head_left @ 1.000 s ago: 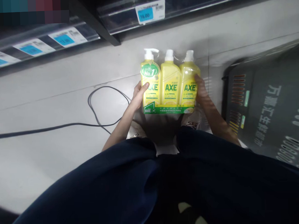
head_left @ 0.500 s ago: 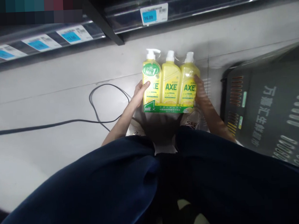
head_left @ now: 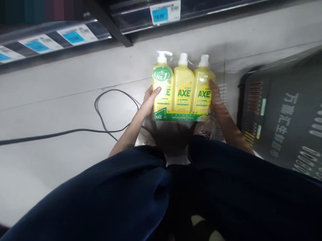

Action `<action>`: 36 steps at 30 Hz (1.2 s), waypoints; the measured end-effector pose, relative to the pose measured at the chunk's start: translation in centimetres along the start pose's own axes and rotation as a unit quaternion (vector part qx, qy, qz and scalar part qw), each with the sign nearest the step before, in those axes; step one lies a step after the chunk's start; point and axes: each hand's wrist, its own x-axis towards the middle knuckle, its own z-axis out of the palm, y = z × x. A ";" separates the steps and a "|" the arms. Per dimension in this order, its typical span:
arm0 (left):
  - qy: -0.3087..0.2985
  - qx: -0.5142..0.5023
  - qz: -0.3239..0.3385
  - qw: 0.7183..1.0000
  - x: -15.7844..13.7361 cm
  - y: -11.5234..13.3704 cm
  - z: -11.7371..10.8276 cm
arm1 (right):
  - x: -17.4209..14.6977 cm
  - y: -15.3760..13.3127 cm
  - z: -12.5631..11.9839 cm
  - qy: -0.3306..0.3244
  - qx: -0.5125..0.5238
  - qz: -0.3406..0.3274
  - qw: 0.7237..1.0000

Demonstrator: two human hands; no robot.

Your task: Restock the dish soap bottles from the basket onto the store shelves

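Between my two hands is a shrink-wrapped pack of three yellow AXE detergent bottles (head_left: 183, 87), with a green band along its bottom. The left bottle has a white pump top; the other two have white caps. My left hand (head_left: 150, 99) grips the pack's left side, thumb on the front of the pump bottle and fingers mostly hidden behind. At the right side, my right hand (head_left: 214, 96) is closed on the pack's edge, its fingers partly hidden. The pack is held over the floor in front of my shoes (head_left: 207, 127).
A dark shelf edge with price tags (head_left: 166, 13) runs across the top. On the right stands a grey slotted plastic basket (head_left: 278, 108) with white lettering. A black cable (head_left: 70, 131) loops over the pale tiled floor (head_left: 59, 167) at left.
Almost nothing differs. The view has shifted very slightly, and both hands keep the same grip on the pack.
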 end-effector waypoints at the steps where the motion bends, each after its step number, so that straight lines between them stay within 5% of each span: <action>1: -0.001 0.001 0.000 1.000 0.0 0.0 0.0 | 0.0 0.0 0.0 -0.002 -0.002 0.003 1.000; 36: -0.009 -0.002 0.013 1.000 0.0 -0.3 -0.3 | 0.1 -0.1 0.1 0.015 -0.013 -0.006 1.000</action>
